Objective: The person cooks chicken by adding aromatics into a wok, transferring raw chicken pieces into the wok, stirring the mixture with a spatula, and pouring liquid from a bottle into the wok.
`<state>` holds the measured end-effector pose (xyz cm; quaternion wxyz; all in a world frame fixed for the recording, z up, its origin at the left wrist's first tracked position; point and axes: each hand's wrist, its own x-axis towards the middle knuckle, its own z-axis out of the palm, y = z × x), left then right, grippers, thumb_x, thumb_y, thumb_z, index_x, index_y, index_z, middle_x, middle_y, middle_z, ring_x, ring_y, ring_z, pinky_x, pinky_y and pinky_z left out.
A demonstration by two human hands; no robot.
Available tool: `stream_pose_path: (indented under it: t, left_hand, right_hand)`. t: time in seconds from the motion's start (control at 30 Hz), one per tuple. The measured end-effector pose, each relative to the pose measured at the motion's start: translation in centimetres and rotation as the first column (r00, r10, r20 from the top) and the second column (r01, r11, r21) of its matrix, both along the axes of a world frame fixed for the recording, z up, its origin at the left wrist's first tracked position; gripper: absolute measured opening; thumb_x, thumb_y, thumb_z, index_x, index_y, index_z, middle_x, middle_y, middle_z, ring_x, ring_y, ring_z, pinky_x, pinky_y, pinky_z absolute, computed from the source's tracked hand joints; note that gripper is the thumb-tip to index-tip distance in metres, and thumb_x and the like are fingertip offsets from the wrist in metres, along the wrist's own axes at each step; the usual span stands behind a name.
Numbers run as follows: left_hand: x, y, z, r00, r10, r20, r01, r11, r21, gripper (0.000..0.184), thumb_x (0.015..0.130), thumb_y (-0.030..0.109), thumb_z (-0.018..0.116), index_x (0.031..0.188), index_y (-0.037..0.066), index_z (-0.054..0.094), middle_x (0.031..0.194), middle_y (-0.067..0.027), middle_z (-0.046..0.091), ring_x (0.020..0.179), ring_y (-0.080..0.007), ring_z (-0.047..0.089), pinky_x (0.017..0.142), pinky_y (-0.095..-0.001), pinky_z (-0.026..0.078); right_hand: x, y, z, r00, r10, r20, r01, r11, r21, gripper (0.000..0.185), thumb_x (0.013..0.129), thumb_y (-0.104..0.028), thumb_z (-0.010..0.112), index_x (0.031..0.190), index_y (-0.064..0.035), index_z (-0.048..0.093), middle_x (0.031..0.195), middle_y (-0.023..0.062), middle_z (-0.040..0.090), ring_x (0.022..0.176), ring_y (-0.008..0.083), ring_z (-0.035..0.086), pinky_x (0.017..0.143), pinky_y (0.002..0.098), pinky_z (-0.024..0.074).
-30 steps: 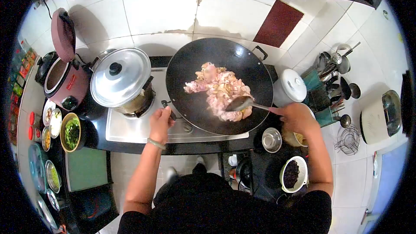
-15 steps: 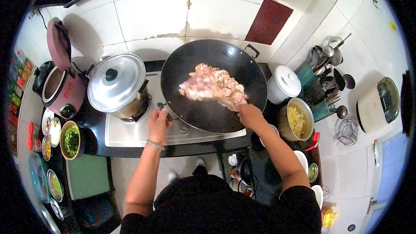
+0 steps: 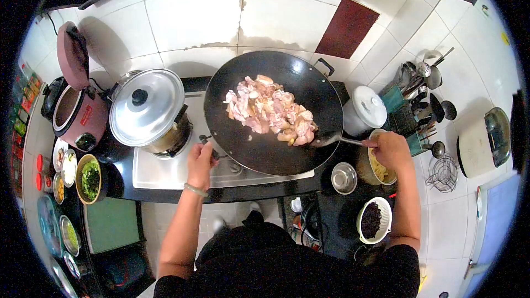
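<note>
A large black wok (image 3: 259, 157) sits on the stove with pale, partly browned chunks of meat (image 3: 270, 110) heaped across its middle. Its near-left handle (image 3: 211, 148) is gripped by my left hand (image 3: 200, 163), fingers closed round it. My right hand (image 3: 389, 149), over a pot at the right, is wrapped round the handle of a metal spatula (image 3: 351, 141). The spatula's blade reaches over the wok's right side and touches or nearly touches the meat's edge.
A lidded pot (image 3: 148, 107) stands on the left burner, beside a pink rice cooker (image 3: 88, 116). Bowls of greens (image 3: 90, 179) line the left counter. At right are a white lidded canister (image 3: 367, 107), a pot of yellow strips (image 3: 381, 168), a metal bowl (image 3: 344, 178) and a white basket (image 3: 375, 232).
My right hand has swung right, drawing the spatula from the meat towards the wok's right rim. The meat lies more spread out. My left hand stays on the wok handle.
</note>
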<state>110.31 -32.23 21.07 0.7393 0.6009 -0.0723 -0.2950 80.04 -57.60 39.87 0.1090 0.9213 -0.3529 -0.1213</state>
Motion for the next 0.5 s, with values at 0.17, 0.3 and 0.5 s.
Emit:
stream_pose_path:
  t: [0.17, 0.3, 0.5]
  left_hand:
    - [0.0, -0.1, -0.2, 1.0, 0.002, 0.011, -0.002, 1.0, 0.019, 0.018, 0.086, 0.02, 0.052, 0.075, 0.007, 0.047, 0.061, -0.0001, 0.046, 0.05, -0.0082, 0.043, 0.047, -0.0221, 0.038]
    - [0.1, 0.1, -0.6, 0.999, -0.005, 0.039, 0.004, 1.0, 0.028, 0.018, 0.087, 0.02, 0.052, 0.076, 0.006, 0.047, 0.061, -0.0001, 0.047, 0.049, -0.0081, 0.043, 0.047, -0.022, 0.039]
    - [-0.3, -0.1, -0.3, 0.999, 0.008, 0.031, -0.009, 0.999, 0.034, 0.018, 0.086, 0.02, 0.053, 0.075, 0.007, 0.047, 0.06, 0.0002, 0.047, 0.049, -0.0077, 0.043, 0.045, -0.0223, 0.039]
  right_hand:
    - [2.9, -1.4, -7.3, 0.996, 0.077, -0.042, -0.077, 0.997, -0.017, 0.033, 0.072, -0.01, 0.056, 0.1, -0.0241, 0.064, 0.076, 0.0145, 0.061, 0.071, 0.0311, 0.06, 0.064, 0.0394, 0.0485]
    - [7.4, -1.8, -12.3, 0.973, 0.116, 0.2, -0.13, 0.99, 0.056, 0.033, 0.073, -0.01, 0.056, 0.103, -0.0216, 0.063, 0.08, 0.0153, 0.061, 0.076, 0.0318, 0.06, 0.066, 0.041, 0.0481]
    - [5.6, -3.0, -8.6, 0.95, -0.045, 0.31, -0.04, 0.964, 0.263, 0.032, 0.075, -0.012, 0.057, 0.107, -0.0156, 0.061, 0.09, 0.0168, 0.061, 0.081, 0.0336, 0.059, 0.069, 0.0395, 0.0469]
